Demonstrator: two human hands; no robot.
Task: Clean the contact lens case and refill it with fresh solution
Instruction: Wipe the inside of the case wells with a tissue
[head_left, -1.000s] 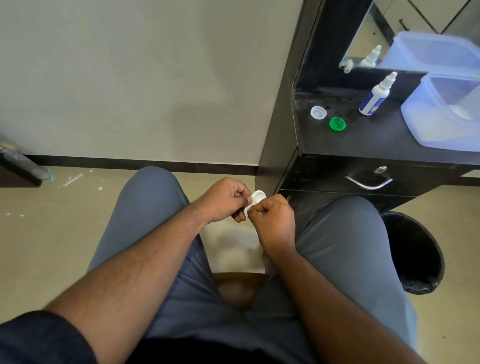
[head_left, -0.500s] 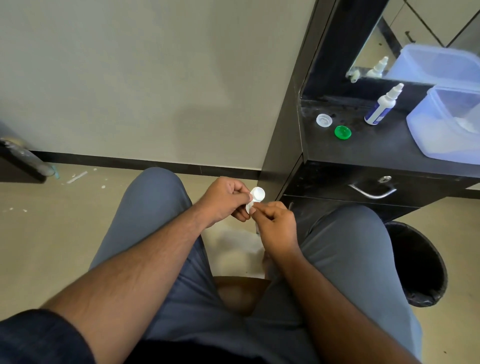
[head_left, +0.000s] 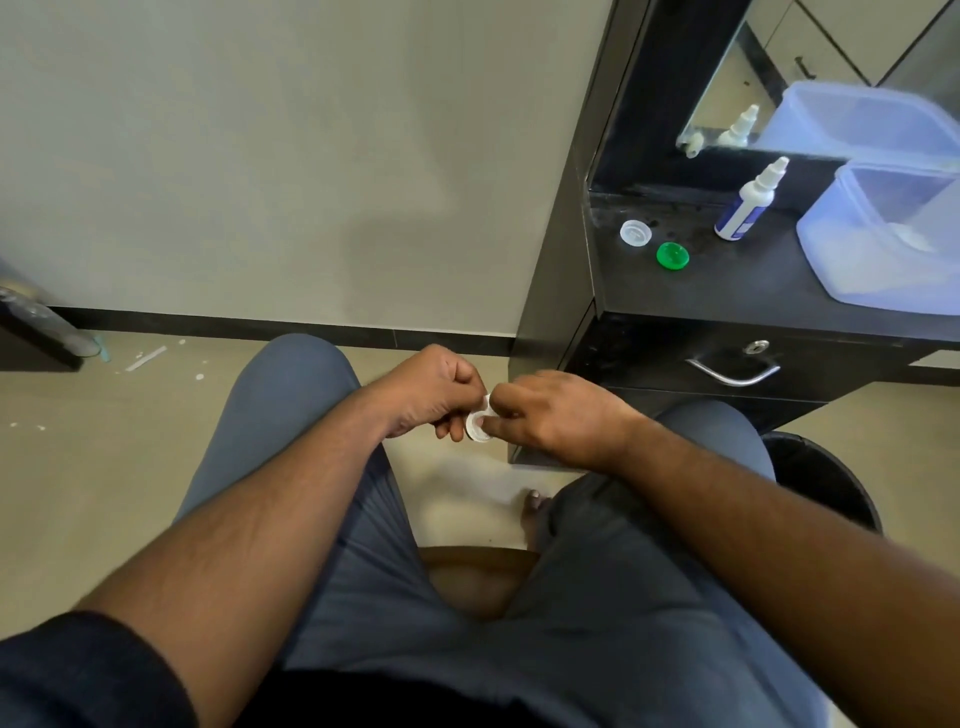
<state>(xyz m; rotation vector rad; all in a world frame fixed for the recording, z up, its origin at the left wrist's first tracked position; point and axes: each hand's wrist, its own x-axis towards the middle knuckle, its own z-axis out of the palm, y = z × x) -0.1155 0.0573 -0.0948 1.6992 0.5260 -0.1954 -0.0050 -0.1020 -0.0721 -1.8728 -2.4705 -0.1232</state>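
Note:
A small white contact lens case (head_left: 477, 425) hangs between my knees, above the floor. My left hand (head_left: 431, 392) pinches its left side with curled fingers. My right hand (head_left: 550, 415) reaches in from the right, with a fingertip pressed into one of the case's wells. Most of the case is hidden by my fingers. On the black dresser top (head_left: 727, 291) lie a clear cap (head_left: 635, 232) and a green cap (head_left: 672, 255), both open side up. The white solution bottle (head_left: 748, 202) with a blue label stands upright behind them.
A translucent blue plastic tub (head_left: 883, 239) sits at the right of the dresser top, under a mirror (head_left: 810, 78). A drawer with a metal handle (head_left: 732, 375) is below. A black waste bin (head_left: 826, 478) stands by my right knee. A wall rises at the left.
My right hand has turned flatter and slid over the case, its fingertip now in a well. The case has tipped downward. The view shifted slightly down and left.

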